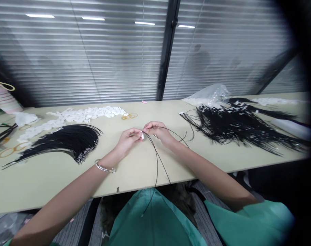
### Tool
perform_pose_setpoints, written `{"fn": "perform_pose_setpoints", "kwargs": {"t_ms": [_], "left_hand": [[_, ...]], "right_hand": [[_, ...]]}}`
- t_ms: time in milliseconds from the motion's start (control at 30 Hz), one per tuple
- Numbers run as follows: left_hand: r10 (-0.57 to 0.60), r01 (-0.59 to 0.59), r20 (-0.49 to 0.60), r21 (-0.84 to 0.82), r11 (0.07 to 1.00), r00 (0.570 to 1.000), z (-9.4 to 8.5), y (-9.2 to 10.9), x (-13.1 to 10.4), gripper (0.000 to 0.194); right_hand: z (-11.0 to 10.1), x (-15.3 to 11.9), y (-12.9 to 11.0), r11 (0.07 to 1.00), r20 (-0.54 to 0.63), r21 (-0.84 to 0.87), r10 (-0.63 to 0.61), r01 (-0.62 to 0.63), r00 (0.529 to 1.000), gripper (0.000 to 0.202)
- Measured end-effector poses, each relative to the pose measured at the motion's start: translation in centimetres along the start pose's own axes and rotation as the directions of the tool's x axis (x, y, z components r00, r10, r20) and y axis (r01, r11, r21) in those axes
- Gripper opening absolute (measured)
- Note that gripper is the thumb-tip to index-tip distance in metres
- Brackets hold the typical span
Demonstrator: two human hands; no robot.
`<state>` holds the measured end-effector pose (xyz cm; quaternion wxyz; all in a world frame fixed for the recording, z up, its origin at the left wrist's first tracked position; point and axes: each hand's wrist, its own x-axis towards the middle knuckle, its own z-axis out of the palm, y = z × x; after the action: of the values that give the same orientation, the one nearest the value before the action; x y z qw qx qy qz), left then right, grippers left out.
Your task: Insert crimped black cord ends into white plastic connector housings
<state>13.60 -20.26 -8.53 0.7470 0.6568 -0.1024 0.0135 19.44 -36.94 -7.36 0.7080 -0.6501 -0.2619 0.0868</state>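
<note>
Two-handed, pinched white tag [142, 135] with left hand [131, 137], black cords [156, 155] with right hand [158, 131]; couldn't make out cords between fingertips [137, 132].

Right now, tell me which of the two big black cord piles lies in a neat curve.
The left pile: its cords bend together in one smooth sweep, while the right pile sprawls untidily.

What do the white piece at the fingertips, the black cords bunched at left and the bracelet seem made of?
White piece: probably plastic; opaque white, finish too small to judge. Black cords: perhaps rubber or coated thread; slim, evenly curving strands. Bracelet: likely polished metal; silvery, bright glints.
</note>
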Motion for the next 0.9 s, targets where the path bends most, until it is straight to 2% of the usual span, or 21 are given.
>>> {"fn": "perform_pose_setpoints", "kwargs": {"t_ms": [133, 500, 900], "left_hand": [[0.015, -0.012, -0.028, 0.106, 0.994, 1.0, 0.1, 0.4, -0.1, 0.022], [0.027, -0.014, -0.071, 0.178, 0.984, 0.997, -0.1, 0.4, -0.1, 0.021], [0.058, -0.036, -0.068, 0.285, 0.958, 0.996, -0.1, 0.0, -0.1, 0.022]], "right_hand": [[0.1, 0.0, 0.3, 1.0, 0.003, -0.014, 0.01, -0.01, 1.0, 0.016], [0.6, -0.1, 1.1, 0.998, 0.009, -0.051, 0.021, -0.02, 1.0, 0.026], [0.5, -0.1, 1.7, 0.997, 0.007, -0.064, 0.036, -0.035, 0.999, 0.022]]}}
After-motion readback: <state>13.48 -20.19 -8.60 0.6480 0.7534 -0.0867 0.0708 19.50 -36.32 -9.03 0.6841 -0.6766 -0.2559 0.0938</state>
